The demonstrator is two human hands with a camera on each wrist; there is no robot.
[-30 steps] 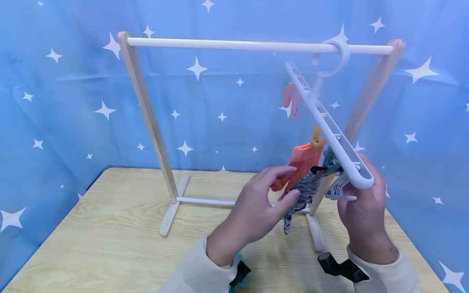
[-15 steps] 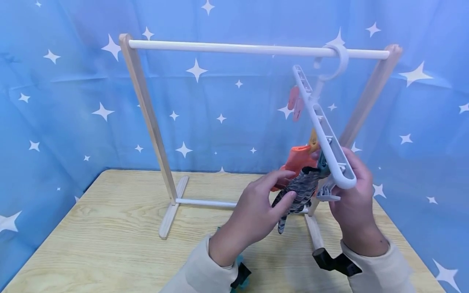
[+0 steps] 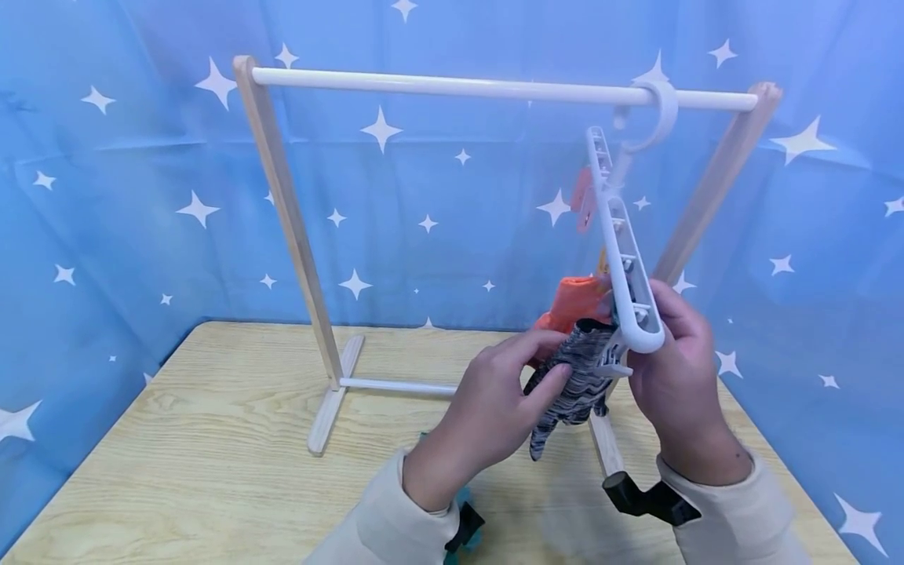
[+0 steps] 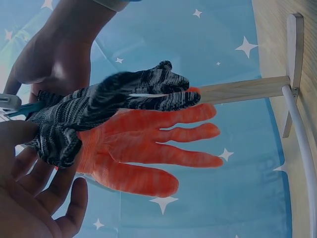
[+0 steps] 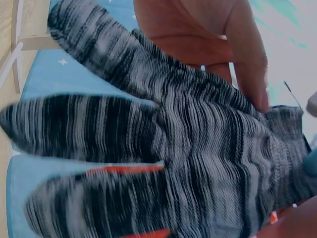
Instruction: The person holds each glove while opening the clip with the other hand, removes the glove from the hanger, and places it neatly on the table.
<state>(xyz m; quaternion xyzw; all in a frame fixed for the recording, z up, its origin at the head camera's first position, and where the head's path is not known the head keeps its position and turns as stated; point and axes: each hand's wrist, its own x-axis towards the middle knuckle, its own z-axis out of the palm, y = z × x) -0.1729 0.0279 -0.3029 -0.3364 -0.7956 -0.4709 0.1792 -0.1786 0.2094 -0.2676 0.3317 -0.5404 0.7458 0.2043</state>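
Observation:
A black-and-grey striped knit glove [image 3: 581, 365] hangs by its cuff from a teal clothespin [image 4: 28, 109] on a white clip hanger [image 3: 632, 271]. My left hand [image 3: 497, 392] pinches the glove's edge near the cuff, thumb in front, fingers behind. My right hand [image 3: 681, 377] reaches round behind the hanger's near end, its fingers curled at the teal clothespin and mostly hidden. Just behind hangs an orange glove [image 4: 143, 144] from a yellow clothespin [image 3: 603, 259]. A grey clothespin [image 3: 613, 361] dangles at the hanger's near end.
The hanger's hook goes over the white bar [image 3: 452, 85] of a wooden rack [image 3: 293, 220] standing on a wood-grain table [image 3: 176, 447]. Pink clothespins [image 3: 583, 196] hang at the hanger's far end. Something teal [image 3: 469, 537] lies partly under the left sleeve. A blue star-patterned cloth [image 3: 452, 235] hangs behind.
The hanger's near end has swung left, and the striped glove has turned its broad side toward the head view. My right hand has moved left along with it; my left hand stays almost in place.

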